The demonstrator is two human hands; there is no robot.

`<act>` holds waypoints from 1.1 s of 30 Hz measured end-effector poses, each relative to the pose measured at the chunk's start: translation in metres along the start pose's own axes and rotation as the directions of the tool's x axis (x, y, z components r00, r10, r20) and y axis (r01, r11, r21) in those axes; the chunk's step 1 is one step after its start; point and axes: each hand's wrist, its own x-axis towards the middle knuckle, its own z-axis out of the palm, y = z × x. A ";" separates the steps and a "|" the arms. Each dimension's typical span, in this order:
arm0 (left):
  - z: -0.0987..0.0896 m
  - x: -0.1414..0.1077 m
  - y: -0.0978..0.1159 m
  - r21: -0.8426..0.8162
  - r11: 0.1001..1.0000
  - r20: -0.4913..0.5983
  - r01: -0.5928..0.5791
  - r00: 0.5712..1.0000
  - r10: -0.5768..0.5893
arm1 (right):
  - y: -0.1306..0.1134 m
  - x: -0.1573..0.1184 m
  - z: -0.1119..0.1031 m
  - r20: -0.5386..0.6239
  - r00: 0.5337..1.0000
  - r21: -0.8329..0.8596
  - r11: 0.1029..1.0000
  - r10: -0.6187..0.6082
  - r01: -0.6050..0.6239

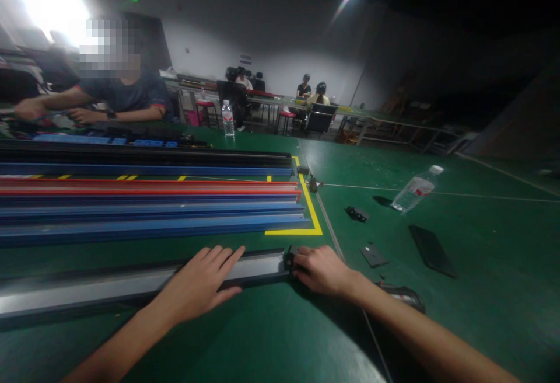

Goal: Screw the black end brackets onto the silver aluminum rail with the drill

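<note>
Head view: the long grey metal rail [131,284] lies flat on the green desk [280,342]. Left hand [201,286] presses open-palmed on top of the rail. At the rail's right end, right hand [321,269] pinches the small black end cap [290,258].

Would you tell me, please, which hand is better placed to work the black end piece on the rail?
Probably the right hand: its fingers touch the black end piece, while the left hand lies flat on the rail.

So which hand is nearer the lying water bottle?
Right. The right hand grips the rail's black end cap, below-left of the water bottle; the left hand lies farther left.
</note>
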 end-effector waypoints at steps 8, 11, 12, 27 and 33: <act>-0.001 0.001 0.001 -0.001 1.000 0.024 -0.001 1.000 0.001 | -0.004 0.005 0.005 -0.012 1.000 0.045 0.999 0.022 -0.021; -0.002 0.002 0.001 0.006 1.000 0.019 -0.002 1.000 0.002 | -0.004 0.004 0.005 -0.027 0.999 0.089 0.995 0.037 -0.034; -0.002 0.002 0.001 0.010 1.000 0.015 -0.005 1.000 0.005 | -0.003 0.003 0.004 -0.035 0.998 0.109 0.993 0.045 -0.041; 0.005 -0.002 0.000 0.000 1.000 -0.062 0.001 0.998 -0.001 | 0.025 0.014 0.023 -0.192 0.913 0.366 0.889 0.361 -0.275; 0.007 -0.002 -0.001 0.004 1.000 -0.061 0.005 0.998 -0.004 | 0.019 0.015 0.024 -0.150 0.931 0.295 0.914 0.332 -0.278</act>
